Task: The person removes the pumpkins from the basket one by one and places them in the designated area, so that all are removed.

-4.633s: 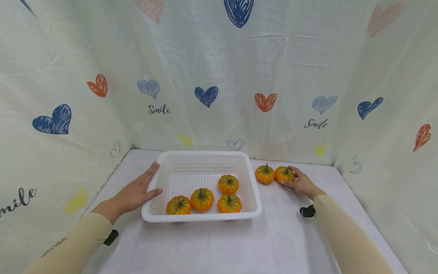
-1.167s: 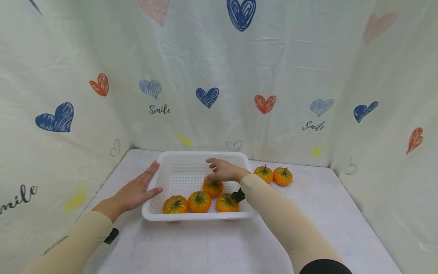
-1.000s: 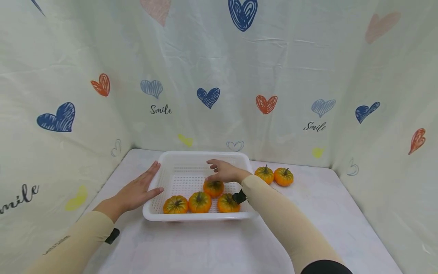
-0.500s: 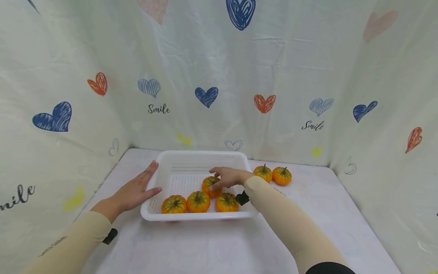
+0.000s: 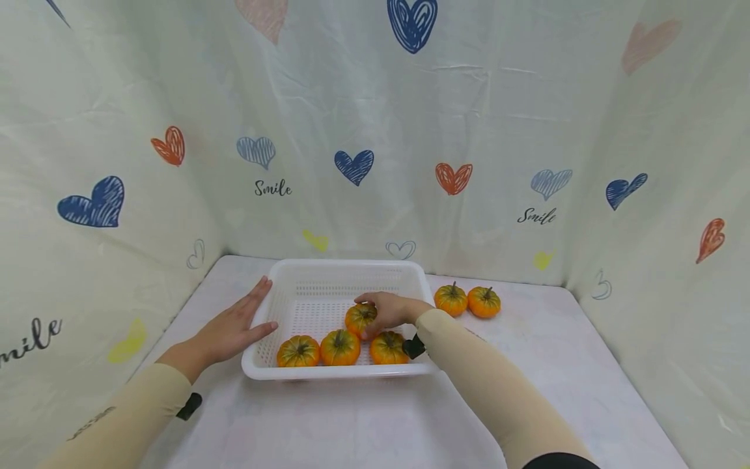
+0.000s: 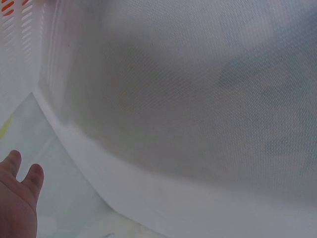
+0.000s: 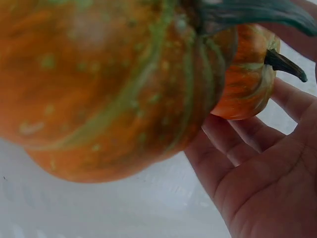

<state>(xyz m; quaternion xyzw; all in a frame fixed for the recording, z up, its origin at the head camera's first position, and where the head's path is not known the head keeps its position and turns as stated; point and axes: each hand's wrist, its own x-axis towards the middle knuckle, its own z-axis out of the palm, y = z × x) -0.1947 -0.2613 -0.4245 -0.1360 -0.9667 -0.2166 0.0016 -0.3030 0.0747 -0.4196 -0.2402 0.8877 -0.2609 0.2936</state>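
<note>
A white perforated plastic basket point(image 5: 344, 372) holds several small orange-and-green pumpkins. My right hand point(image 5: 394, 309) reaches over the basket's right side, its thumb and fingers round the rear pumpkin point(image 5: 356, 319). In the right wrist view the fingers curve behind that pumpkin point(image 7: 245, 94), while a nearer pumpkin point(image 7: 99, 94) fills much of the picture. Along the basket's front lie a left pumpkin point(image 5: 297, 352), a middle pumpkin point(image 5: 339, 348) and a right pumpkin point(image 5: 388, 349). Against the left rim rests my left hand point(image 5: 228, 333), fingers straight and thumb spread.
Two more pumpkins sit side by side on the white-covered table point(image 5: 363, 423), right of the basket: a nearer one point(image 5: 450, 299) and an outer one point(image 5: 484, 302). A curtain point(image 5: 398, 117) printed with hearts closes off the back and both sides.
My right hand has left the outer table pumpkin and come over the basket. The rear pumpkin has shifted left; the hand has since lowered and closed its fingers round it. The left hand stays put.
</note>
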